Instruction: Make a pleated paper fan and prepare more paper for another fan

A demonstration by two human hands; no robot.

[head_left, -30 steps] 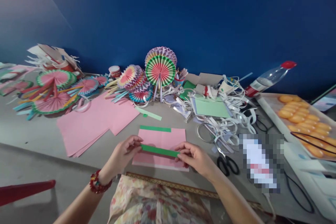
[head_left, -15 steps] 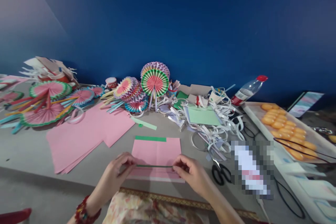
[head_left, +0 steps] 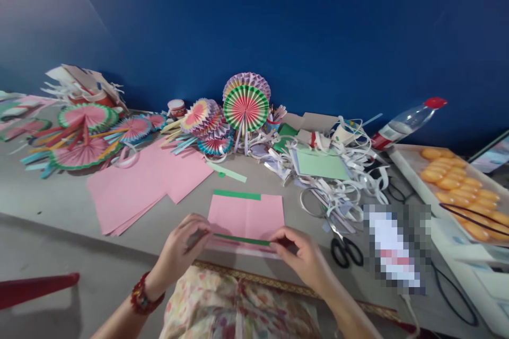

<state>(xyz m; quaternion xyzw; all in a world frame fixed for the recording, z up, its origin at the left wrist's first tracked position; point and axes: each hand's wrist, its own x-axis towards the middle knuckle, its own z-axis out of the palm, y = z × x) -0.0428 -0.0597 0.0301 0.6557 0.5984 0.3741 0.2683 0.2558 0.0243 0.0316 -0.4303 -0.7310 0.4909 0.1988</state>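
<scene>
Between my two hands a narrow green paper strip [head_left: 242, 240] is stretched level over the near part of a pink paper sheet [head_left: 248, 217]. My left hand [head_left: 190, 237] pinches the strip's left end, and a red beaded bracelet circles that wrist. The right end is pinched between thumb and fingers of my right hand [head_left: 296, 248]. Along the far edge of the pink sheet lies another green strip [head_left: 236, 195]. A faint crease runs down the sheet's middle. Whether the held strip touches the paper, I cannot tell.
Pink sheets [head_left: 131, 190] and folded paper fans [head_left: 245, 108] lie at left and back. Scissors [head_left: 345, 250] rest right of my hand, near white paper scraps [head_left: 334, 190]. A bottle [head_left: 405, 124], a tray of orange-yellow food [head_left: 397, 161] and a blurred-out phone [head_left: 392, 249] are further right.
The view has shifted, so the table things sit higher and further right. The held green strip now shows more of its flat face. Both hands keep their pinch on it.
</scene>
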